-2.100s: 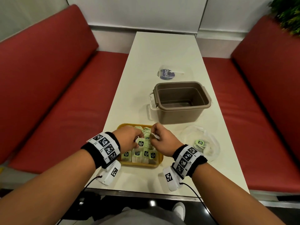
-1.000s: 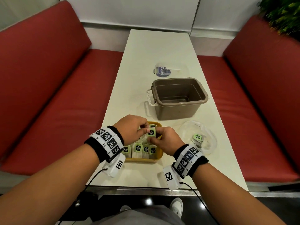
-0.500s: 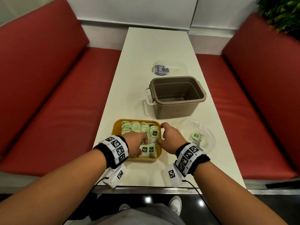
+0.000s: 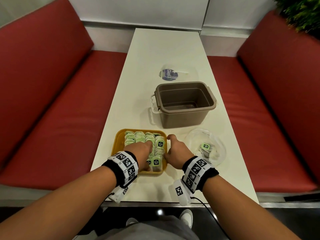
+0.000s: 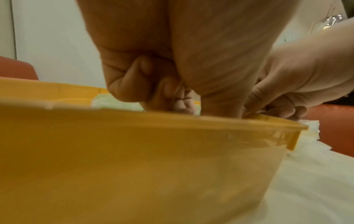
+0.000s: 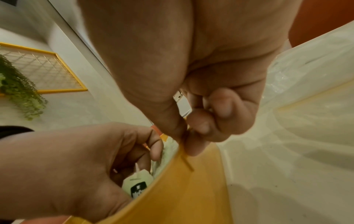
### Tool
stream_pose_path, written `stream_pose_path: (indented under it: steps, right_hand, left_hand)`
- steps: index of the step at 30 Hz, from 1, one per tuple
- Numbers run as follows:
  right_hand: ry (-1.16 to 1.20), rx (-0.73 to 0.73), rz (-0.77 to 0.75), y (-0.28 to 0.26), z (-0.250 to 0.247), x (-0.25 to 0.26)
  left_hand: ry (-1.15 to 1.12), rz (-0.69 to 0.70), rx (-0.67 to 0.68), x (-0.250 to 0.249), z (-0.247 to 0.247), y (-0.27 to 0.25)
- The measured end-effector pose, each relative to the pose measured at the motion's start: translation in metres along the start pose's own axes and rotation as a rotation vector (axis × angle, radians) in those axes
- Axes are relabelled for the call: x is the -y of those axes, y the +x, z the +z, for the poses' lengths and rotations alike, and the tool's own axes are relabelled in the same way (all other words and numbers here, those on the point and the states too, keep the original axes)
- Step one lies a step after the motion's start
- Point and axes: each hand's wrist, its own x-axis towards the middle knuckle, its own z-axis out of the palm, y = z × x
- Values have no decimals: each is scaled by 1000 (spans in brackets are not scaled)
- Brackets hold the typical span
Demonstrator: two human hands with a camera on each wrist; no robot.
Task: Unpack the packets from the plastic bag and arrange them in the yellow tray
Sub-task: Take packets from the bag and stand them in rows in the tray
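The yellow tray (image 4: pixel 119 141) sits at the near end of the table with rows of green packets (image 4: pixel 138 137) standing in it. My left hand (image 4: pixel 138 153) reaches into the tray's near right part, fingers curled among the packets. In the right wrist view the left hand (image 6: pixel 67 159) holds one labelled packet (image 6: pixel 137 186) between thumb and fingers. My right hand (image 4: pixel 176 151) is at the tray's right side, and its thumb and fingers (image 6: pixel 193 128) pinch the yellow rim (image 6: pixel 182 189). The clear plastic bag (image 4: pixel 216 144) lies to the right with a few packets (image 4: pixel 205 146) inside.
A brown plastic bin (image 4: pixel 185 104), open and empty, stands just beyond the tray. Farther back lies a clear round lid with a blue label (image 4: pixel 168 74). Red benches (image 4: pixel 60 101) run along both sides of the narrow white table (image 4: pixel 164 45). A plant (image 4: pixel 304 13) hangs top right.
A second ago both hands held a packet above the tray. They have since come down: the left hand has gone in among the packets and the right has taken the tray's right rim.
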Motion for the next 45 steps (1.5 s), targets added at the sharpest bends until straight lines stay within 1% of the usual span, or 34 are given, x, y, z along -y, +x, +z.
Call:
stream_pose_path:
  steps: [4,6,7,10,12,15,18,21,24,28,31,36,39,42,44,45]
  right_hand:
    - [-5,-10,-20,2,-6,-9]
    - [26,-43,-36,1,-19,-17]
    - [40,-58,-42,0,-28,-21]
    - [10,-134,-35,0,-59,-43]
    - [-66,-176,-3,2,-77,-64]
    - [-197,-145,87,3,-99,-101]
    - [-321,-81,131,0,-112,-132]
    - [-366,-20,106,-4,-117,-152]
    - [-311,4,70,-2,-117,-165]
    - [-193,-6,28,3,-112,-183]
    - [-157,-22,-13,5,-114,-191]
    - [-95,33,-31,6,-125,-192]
    - [-77,22,-58,8,-134,-188]
    - [-55,1,-162,11,-142,-182]
    - [-28,23,-222,12,-145,-178]
    - [-12,40,-224,13,-145,-177]
  left_hand:
    - [24,-10,-17,-8,-13,0]
    - [-8,-10,-36,-17,-26,3]
    - [-30,0,-67,-22,-33,7]
    - [-109,100,-191,-54,-50,21]
    - [-145,177,-223,-82,-56,33]
    - [-168,239,-199,-123,-56,55]
    - [-111,230,-128,-159,-43,80]
    - [-41,134,-26,-188,-28,105]
    - [-53,12,34,-203,-19,122]
    - [-111,-92,6,-207,-12,136]
    - [-150,-113,-33,-205,-12,140]
    - [-248,-112,-125,-194,-18,134]
    - [-274,-31,-162,-185,-18,128]
    - [-314,123,-212,-183,-24,118]
    - [-377,194,-274,-184,-29,113]
    - [-418,203,-309,-184,-31,111]
